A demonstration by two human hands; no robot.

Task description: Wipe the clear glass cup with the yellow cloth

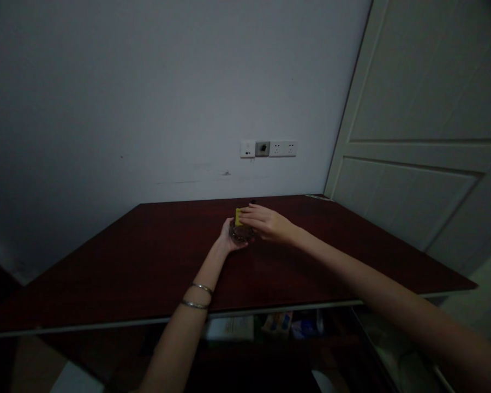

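Above the middle of the dark red table, my left hand (227, 238) is wrapped round the side and underside of a small round glass dish (242, 233), whose see-through wall is dim and partly covered. My right hand (270, 222) comes from the right with its fingers closed on a small straight-edged yellow piece (239, 216), which looks like a sponge. That yellow piece stands at the dish's rim; whether it reaches inside cannot be made out. Two metal bangles (198, 296) circle my left wrist.
The red table (147, 262) runs back to a pale wall holding a row of sockets (283, 148). A white panelled door (409, 147) stands to the right. Below the front edge, an open drawer or shelf holds a white box (230, 328) and blue packaging (306, 326).
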